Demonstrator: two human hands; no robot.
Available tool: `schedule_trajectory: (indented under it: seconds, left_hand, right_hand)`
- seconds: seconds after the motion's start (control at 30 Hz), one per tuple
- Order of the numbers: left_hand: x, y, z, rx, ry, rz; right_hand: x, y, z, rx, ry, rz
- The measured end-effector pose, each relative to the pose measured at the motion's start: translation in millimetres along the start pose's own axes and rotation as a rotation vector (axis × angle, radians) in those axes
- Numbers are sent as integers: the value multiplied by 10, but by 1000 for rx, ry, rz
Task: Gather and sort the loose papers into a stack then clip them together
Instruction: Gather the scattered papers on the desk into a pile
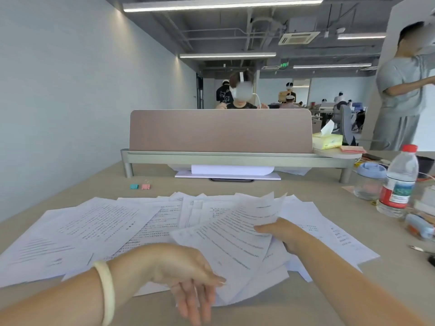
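Observation:
Several loose printed papers [98,229] lie spread and overlapping across the desk in front of me. My right hand [280,231] pinches a few sheets [235,236] by their right edge, thumb on top, lifting them slightly above the pile. My left hand [186,276] hangs near the front of the pile with fingers apart and pointing down, touching the lower edge of those sheets and holding nothing. A teal binder clip [134,186] and a pink binder clip [146,186] sit beyond the papers at the far left, away from both hands.
A desk divider [221,130] on a metal shelf blocks the far side, with a white pad [228,174] under it. At the right stand a water bottle [399,182], a glass jar [369,181] and a tissue box [327,140]. People sit and stand behind.

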State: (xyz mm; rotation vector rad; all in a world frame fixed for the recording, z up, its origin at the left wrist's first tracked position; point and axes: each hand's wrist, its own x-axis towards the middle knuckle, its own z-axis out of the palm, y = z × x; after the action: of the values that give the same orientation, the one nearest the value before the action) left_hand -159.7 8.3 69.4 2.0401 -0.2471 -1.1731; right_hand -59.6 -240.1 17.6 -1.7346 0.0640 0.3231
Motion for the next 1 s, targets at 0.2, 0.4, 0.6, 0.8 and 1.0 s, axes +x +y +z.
schedule_trajectory:
  seconds: [0.2, 0.4, 0.6, 0.8, 1.0]
  left_hand:
    - [229, -232, -844, -19, 964, 61]
    - [547, -396, -977, -155, 903, 6]
    - [804, -308, -1039, -571, 619, 240]
    - [1038, -84, -874, -336, 556, 266]
    - [1013, -88, -932, -333, 662, 376]
  right_hand:
    - [195, 54, -16, -229, 65, 51]
    - [180, 60, -271, -37, 135, 21]
    - [48, 78, -446, 210, -171, 34]
    - [131, -77, -262, -89, -127, 43]
    - [173, -100, -404, 50, -130, 4]
